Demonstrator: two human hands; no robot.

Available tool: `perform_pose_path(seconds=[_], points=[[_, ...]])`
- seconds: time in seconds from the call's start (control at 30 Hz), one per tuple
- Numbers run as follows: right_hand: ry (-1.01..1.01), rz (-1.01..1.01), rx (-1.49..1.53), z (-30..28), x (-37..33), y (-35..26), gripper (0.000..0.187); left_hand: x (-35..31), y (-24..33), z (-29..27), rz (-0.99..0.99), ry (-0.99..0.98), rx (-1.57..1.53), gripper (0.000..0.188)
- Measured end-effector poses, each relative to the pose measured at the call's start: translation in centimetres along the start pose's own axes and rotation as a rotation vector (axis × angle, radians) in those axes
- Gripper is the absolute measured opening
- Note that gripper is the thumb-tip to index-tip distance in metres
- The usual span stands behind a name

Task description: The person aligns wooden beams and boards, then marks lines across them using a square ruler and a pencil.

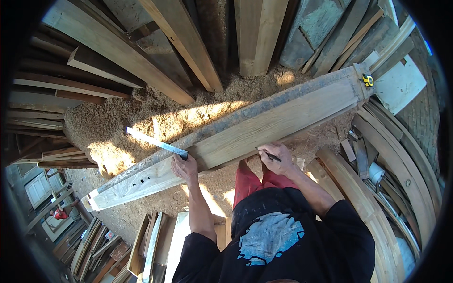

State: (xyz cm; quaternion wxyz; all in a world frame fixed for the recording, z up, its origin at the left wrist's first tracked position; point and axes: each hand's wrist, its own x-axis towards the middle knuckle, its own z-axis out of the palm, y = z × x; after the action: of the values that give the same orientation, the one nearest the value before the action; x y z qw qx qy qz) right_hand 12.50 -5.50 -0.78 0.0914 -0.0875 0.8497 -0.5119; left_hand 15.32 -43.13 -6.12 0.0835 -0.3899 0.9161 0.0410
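Observation:
A long, pale wooden plank [273, 120] lies slantwise before me on a narrow bench [226, 113]. At the plank's near left part, my left hand [185, 168] is closed around the dark stock of a try square [158, 143]. The square's bright metal blade points away to the left, past the bench's far edge. My right hand [278, 159] pinches a dark pencil or marker [271, 155] by the plank's near edge. Several small dark holes [141, 181] show in the plank left of my left hand. A yellow and black tape measure [367, 80] sits at the bench's far right end.
Sawdust [106, 120] is heaped beyond the bench. Upright boards [191, 45] lean at the back, and stacked lumber [75, 89] fills the left. Curved timbers [396, 155] and offcuts lie at the right. A person in red [59, 213] is far off at the left.

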Motion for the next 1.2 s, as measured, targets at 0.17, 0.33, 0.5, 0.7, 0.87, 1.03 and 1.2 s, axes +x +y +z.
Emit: perform_pose_path(seconds=[0.17,0.33,0.5,0.7,0.87,1.03,1.2], points=[[0.220,0.038,-0.070,-1.8,2.9,-0.7,0.018,0.3,-2.8,1.5,0.143,0.328,-0.028,0.051],[0.241,0.033,-0.114,-2.1,2.9,1.0,0.020,0.3,-2.1,1.5,0.114,0.248,-0.045,0.052],[0.255,-0.015,-0.146,-2.4,2.8,2.0,0.021,0.1,-0.9,0.6,0.090,0.173,-0.068,0.050],[0.075,-0.026,-0.151,-3.2,1.4,2.2,0.020,-0.1,-1.6,1.1,0.137,0.286,-0.039,0.049],[0.120,0.009,-0.043,-3.8,1.8,2.7,0.022,0.0,-1.9,0.7,0.109,0.298,-0.013,0.045],[0.319,0.115,-0.203,-7.3,2.7,1.9,0.018,-0.2,-0.9,0.0,0.137,0.281,-0.071,0.042],[0.323,-0.046,-0.178,-6.9,4.6,-1.7,0.017,0.6,-3.4,1.3,0.118,0.376,0.054,0.054]])
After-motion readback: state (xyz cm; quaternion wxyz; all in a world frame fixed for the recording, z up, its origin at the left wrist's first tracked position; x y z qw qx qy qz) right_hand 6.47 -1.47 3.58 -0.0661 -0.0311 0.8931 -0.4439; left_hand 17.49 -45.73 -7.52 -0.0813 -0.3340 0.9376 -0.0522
